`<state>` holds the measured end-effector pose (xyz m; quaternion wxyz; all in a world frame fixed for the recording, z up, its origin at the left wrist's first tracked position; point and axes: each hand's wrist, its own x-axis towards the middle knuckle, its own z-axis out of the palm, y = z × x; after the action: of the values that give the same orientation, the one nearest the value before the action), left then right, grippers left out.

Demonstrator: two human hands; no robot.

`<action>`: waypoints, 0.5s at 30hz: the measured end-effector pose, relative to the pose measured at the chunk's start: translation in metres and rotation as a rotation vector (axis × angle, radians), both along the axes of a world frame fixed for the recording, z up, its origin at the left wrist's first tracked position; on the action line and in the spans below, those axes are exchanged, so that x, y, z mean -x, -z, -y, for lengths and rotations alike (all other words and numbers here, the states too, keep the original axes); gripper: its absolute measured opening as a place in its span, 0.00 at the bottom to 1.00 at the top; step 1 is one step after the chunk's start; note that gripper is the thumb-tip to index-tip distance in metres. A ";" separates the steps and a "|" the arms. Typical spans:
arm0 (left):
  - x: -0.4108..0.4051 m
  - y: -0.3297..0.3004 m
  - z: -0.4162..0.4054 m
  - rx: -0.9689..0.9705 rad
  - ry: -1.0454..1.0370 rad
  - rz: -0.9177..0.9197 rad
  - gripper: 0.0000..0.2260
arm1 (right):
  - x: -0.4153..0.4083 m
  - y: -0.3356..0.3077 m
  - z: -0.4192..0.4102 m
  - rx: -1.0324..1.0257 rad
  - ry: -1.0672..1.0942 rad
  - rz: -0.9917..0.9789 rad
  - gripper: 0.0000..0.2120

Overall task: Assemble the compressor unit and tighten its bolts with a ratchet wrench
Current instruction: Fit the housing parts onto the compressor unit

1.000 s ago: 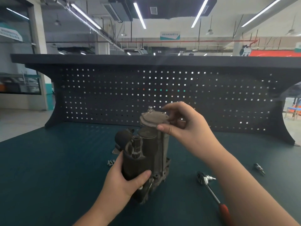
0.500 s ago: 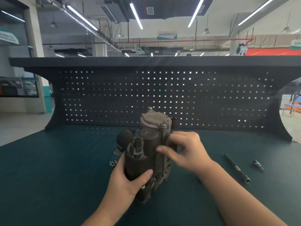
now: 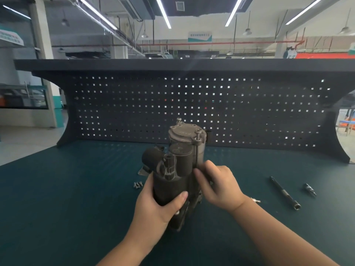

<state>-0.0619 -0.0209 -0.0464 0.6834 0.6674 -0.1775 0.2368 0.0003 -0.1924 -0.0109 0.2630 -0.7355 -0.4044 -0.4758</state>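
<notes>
Right, at centre frame the compressor unit (image 3: 176, 169) stands upright on the dark teal worktop (image 3: 67, 198), its round cap (image 3: 185, 134) on top with one long bolt (image 3: 197, 148) running down its right side. Just left of its base lies a small cluster of loose bolts (image 3: 138, 184), with a pale metal bracket (image 3: 143, 172) peeking out behind. The left hand (image 3: 155, 204) wraps the lower body, thumb across the front: a firm grip. The right hand (image 3: 219, 187) sits against the unit's right flank, fingers curled at the bolt's lower end; whether they pinch it, I cannot tell. Further right lie an extension bar (image 3: 284, 192) and a small socket bit (image 3: 309, 189), apart.
</notes>
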 end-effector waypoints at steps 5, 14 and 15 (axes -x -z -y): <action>0.000 -0.001 -0.001 -0.015 -0.007 -0.002 0.25 | 0.000 0.004 -0.003 -0.015 0.058 -0.014 0.17; 0.001 -0.001 -0.001 -0.038 -0.036 -0.001 0.21 | -0.002 0.006 -0.007 0.002 0.104 0.057 0.20; 0.001 -0.001 -0.001 -0.041 -0.035 -0.001 0.21 | -0.002 0.005 -0.007 0.005 0.109 0.065 0.19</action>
<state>-0.0628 -0.0203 -0.0454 0.6655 0.6843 -0.1701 0.2447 0.0020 -0.1853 -0.0163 0.2215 -0.7412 -0.3734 -0.5120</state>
